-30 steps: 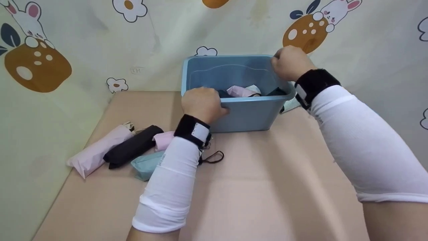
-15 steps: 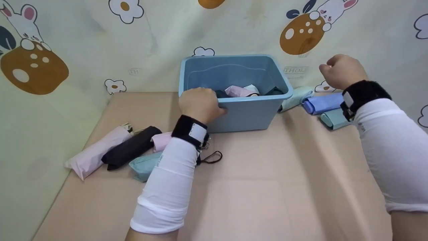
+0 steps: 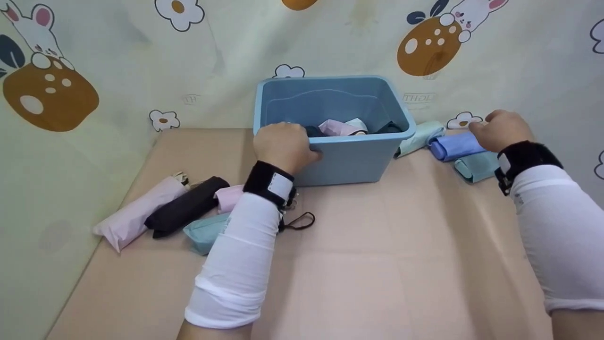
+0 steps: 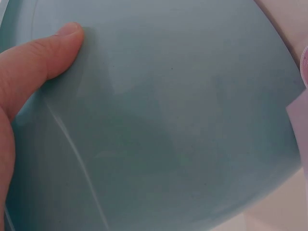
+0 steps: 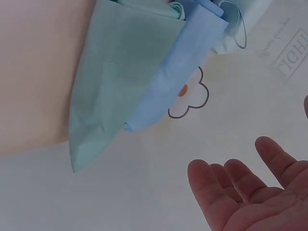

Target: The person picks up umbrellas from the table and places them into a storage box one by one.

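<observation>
The table (image 3: 368,264) has a flat, pale pink-beige top, with some soft folds like paper or cloth. Behind it and at the left side hangs a cream backdrop (image 3: 226,52) printed with white flowers, rabbits and brown round shapes.

The blue bin (image 3: 351,160) stands at the back of the table, in the middle. Inside it lie some folded umbrellas, pink, white and dark. The left hand (image 3: 283,146) grasps the front rim of the bin near its left corner; in the left wrist view the thumb (image 4: 45,57) presses on the outer wall.

The right hand (image 3: 500,130) is above the periwinkle folded umbrella (image 3: 455,145), right of the bin. In the right wrist view its fingers (image 5: 240,185) are spread and relaxed and hold nothing. Two mint green folded umbrellas (image 3: 476,166) lie just beside the periwinkle one.

At the left of the table lies a group of folded umbrellas (image 3: 186,212): pale pink, black, pink and teal.
</observation>
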`<state>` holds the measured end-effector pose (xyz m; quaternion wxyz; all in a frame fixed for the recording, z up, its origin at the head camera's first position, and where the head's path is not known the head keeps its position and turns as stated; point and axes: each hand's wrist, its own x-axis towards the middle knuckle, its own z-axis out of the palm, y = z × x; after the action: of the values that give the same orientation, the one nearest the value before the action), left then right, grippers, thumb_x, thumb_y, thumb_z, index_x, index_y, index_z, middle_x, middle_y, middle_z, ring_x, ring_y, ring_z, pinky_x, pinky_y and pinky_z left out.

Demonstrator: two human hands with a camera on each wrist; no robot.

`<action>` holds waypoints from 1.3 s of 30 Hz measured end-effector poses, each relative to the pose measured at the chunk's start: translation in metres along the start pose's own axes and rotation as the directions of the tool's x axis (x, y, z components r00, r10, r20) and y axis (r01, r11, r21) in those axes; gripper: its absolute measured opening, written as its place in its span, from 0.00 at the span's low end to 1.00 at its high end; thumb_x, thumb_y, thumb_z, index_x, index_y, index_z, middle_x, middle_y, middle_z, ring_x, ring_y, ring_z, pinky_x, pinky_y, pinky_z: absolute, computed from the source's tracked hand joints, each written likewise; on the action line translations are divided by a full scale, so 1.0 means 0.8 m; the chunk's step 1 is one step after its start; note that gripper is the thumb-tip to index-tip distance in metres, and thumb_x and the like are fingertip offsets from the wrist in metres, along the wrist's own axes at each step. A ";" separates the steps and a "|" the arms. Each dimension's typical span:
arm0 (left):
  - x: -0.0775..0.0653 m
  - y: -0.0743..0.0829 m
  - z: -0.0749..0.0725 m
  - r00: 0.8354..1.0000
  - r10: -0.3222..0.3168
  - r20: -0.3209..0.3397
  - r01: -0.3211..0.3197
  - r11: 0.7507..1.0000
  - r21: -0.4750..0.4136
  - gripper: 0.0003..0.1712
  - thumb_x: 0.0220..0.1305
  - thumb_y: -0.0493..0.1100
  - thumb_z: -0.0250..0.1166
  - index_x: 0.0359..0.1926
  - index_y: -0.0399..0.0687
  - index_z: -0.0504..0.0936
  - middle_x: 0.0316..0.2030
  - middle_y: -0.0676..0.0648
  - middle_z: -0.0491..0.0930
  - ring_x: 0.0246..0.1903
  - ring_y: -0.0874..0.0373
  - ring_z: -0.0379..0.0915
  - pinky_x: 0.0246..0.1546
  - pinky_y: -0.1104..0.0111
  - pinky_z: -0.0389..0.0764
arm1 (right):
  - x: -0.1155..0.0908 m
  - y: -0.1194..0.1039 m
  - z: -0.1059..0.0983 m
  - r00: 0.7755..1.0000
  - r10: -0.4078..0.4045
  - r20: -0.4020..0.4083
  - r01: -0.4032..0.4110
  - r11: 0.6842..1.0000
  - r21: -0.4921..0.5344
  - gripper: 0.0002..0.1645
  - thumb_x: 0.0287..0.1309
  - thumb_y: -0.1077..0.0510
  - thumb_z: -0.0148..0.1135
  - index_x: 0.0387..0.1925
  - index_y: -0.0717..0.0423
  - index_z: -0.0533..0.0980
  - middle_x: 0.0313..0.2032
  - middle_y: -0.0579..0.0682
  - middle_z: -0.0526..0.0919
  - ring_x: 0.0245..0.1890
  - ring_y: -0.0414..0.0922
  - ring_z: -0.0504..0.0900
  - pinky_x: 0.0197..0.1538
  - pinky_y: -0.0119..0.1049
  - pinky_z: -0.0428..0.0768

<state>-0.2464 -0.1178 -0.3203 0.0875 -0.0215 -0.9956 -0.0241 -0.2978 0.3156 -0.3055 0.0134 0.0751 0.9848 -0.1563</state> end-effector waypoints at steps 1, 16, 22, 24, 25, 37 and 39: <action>0.000 0.000 0.000 1.000 0.001 -0.003 -0.001 1.000 0.000 0.32 0.55 0.74 0.69 0.33 0.49 0.86 0.30 0.49 0.83 0.31 0.52 0.79 0.28 0.56 0.82 | 0.000 0.002 0.003 1.000 0.005 0.005 -0.005 1.000 -0.003 0.49 0.78 0.35 0.39 0.73 0.78 0.59 0.66 0.83 0.65 0.63 0.76 0.69 0.65 0.71 0.71; 0.000 0.003 0.000 1.000 0.006 0.000 -0.006 1.000 -0.001 0.35 0.54 0.77 0.70 0.32 0.49 0.87 0.27 0.50 0.82 0.29 0.52 0.79 0.26 0.57 0.80 | 0.009 0.037 0.056 0.977 -0.028 0.213 0.075 0.974 -0.213 0.57 0.73 0.30 0.44 0.74 0.78 0.55 0.71 0.86 0.54 0.71 0.83 0.51 0.72 0.76 0.56; 0.000 0.003 0.001 1.000 0.009 -0.028 -0.010 1.000 -0.010 0.34 0.53 0.76 0.71 0.31 0.49 0.86 0.27 0.50 0.82 0.29 0.52 0.79 0.26 0.57 0.81 | 0.018 0.043 0.078 0.964 -0.001 0.266 0.058 0.977 -0.207 0.60 0.70 0.28 0.50 0.76 0.77 0.53 0.70 0.90 0.47 0.71 0.85 0.47 0.72 0.78 0.53; 0.000 0.004 0.000 1.000 0.010 -0.029 -0.010 1.000 -0.009 0.34 0.53 0.76 0.71 0.31 0.49 0.86 0.27 0.50 0.82 0.29 0.52 0.79 0.26 0.56 0.81 | 0.022 0.047 0.086 0.965 0.018 0.261 0.038 0.977 -0.209 0.61 0.69 0.26 0.50 0.76 0.75 0.53 0.71 0.89 0.46 0.70 0.87 0.47 0.72 0.79 0.51; 0.000 0.004 0.000 1.000 0.010 -0.027 -0.010 1.000 -0.008 0.34 0.53 0.76 0.70 0.31 0.49 0.86 0.27 0.50 0.81 0.29 0.52 0.78 0.26 0.56 0.81 | 0.024 0.048 0.089 0.966 0.031 0.256 0.023 0.978 -0.207 0.61 0.68 0.26 0.51 0.77 0.73 0.53 0.71 0.89 0.46 0.70 0.88 0.46 0.71 0.80 0.50; -0.001 0.001 -0.002 1.000 0.004 -0.008 -0.004 1.000 0.008 0.36 0.53 0.78 0.70 0.34 0.49 0.87 0.30 0.49 0.84 0.32 0.51 0.81 0.29 0.56 0.82 | 0.016 0.048 0.087 0.986 0.038 0.161 -0.007 0.982 -0.189 0.49 0.72 0.33 0.49 0.58 0.81 0.74 0.59 0.83 0.73 0.53 0.73 0.75 0.64 0.70 0.71; 0.000 0.001 -0.001 1.000 0.003 -0.005 -0.003 1.000 0.015 0.37 0.52 0.78 0.70 0.35 0.49 0.88 0.31 0.49 0.84 0.32 0.51 0.82 0.29 0.56 0.82 | 0.008 0.046 0.084 0.991 0.040 0.130 -0.014 0.981 -0.195 0.46 0.72 0.37 0.50 0.56 0.83 0.74 0.56 0.83 0.75 0.50 0.72 0.77 0.61 0.69 0.74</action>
<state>-0.2460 -0.1171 -0.3194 0.0904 -0.0222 -0.9955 -0.0165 -0.2986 0.3302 -0.3812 0.0882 0.0761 0.9911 -0.0645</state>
